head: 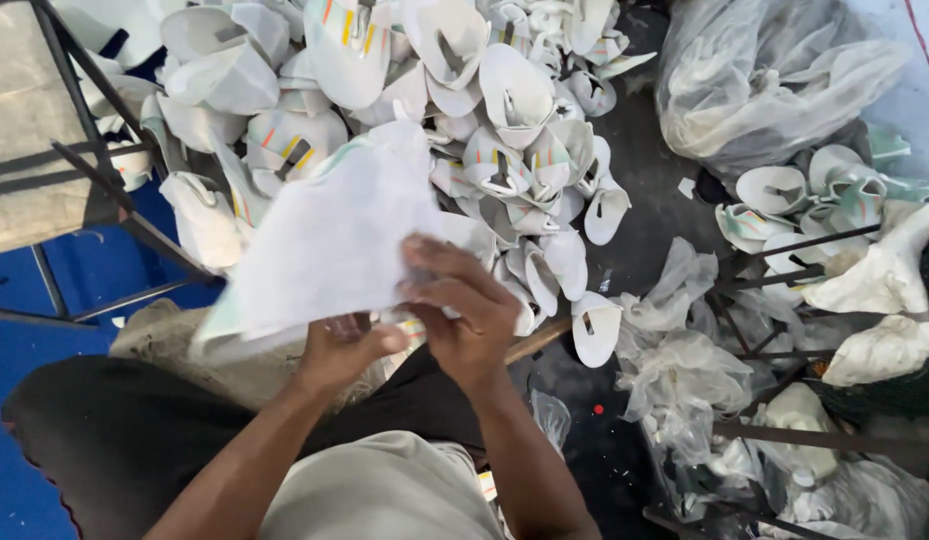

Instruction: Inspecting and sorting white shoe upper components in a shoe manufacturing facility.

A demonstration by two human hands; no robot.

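White sheet gripped by left hand and right hand, raised clear of sandal pile for handling.

Both forearms rise from the bottom centre of the frame, converging toward the middle. The left hand is curled, palm up, fingers pinched closed. The right hand lies palm down, fingers bent leftward, also gripping.

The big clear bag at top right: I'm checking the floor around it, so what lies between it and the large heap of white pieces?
In the head view, a strip of dark floor separates the clear bag from the heap of white pieces, bare except one small white scrap.
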